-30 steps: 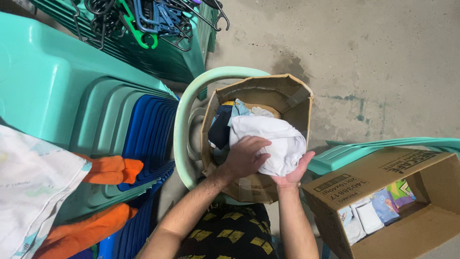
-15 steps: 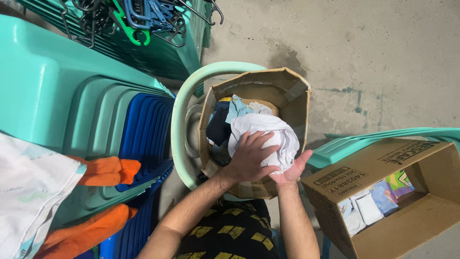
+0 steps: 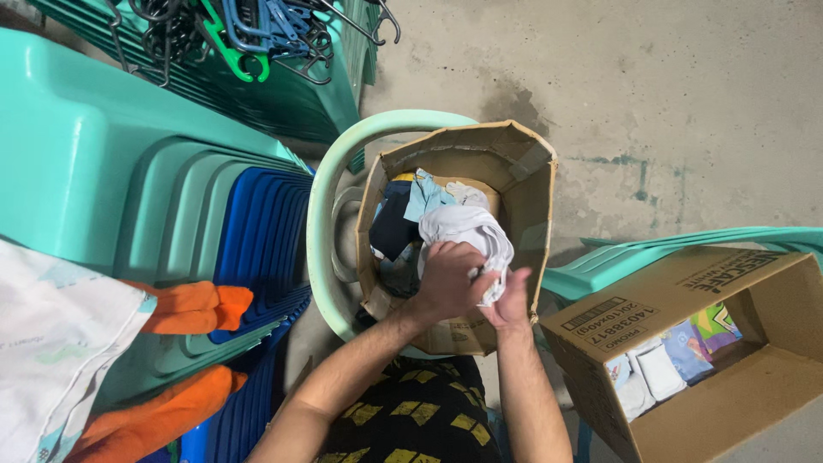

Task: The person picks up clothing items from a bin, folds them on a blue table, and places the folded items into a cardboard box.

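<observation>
Both hands, left hand [image 3: 447,281] and right hand [image 3: 513,297], grip the white cloth [image 3: 467,231] with closed fingers, pressing it onto clothes inside the nearly full cardboard box [image 3: 536,184].

Both forearms bare, reaching forward and converging. Left hand [image 3: 447,283] palm down, back of the hand to the camera, fingers [image 3: 459,255] curled and closed in a grasp. Right hand [image 3: 512,298] just beside it, touching it on the thumb side, palm turned inward, fingers [image 3: 521,279] pointing up, partly hidden behind the left fingers.
</observation>
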